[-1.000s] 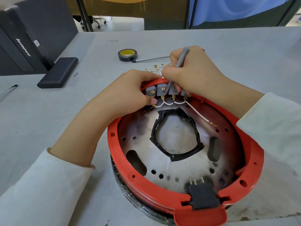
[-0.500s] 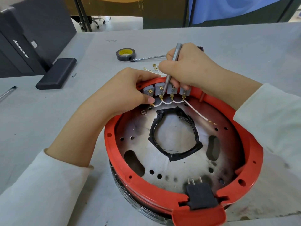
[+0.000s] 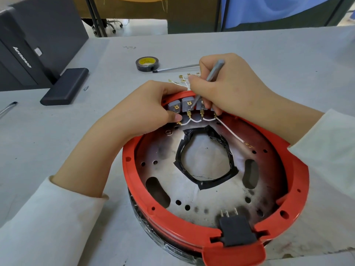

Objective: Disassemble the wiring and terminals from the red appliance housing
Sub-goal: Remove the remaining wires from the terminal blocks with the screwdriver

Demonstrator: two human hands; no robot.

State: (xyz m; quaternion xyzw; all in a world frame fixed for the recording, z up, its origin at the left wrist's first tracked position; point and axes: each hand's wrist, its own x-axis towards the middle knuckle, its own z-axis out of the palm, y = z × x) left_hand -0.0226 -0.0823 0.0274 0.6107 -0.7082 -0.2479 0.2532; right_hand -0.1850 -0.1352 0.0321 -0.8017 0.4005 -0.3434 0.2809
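Red appliance housing sits at the 6 o'clock side of the grey table, its metal plate facing up. At its 12 o'clock rim stands a row of grey terminal blocks linked by white wires with brass terminals. Left hand curls over the rim, thumb pressed beside the leftmost block. Right hand grips a grey tool, tip among the blocks. Tape roll lies toward 11 o'clock

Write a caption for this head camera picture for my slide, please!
Left hand steadies the red housing while right hand works a grey tool at the wired terminals.
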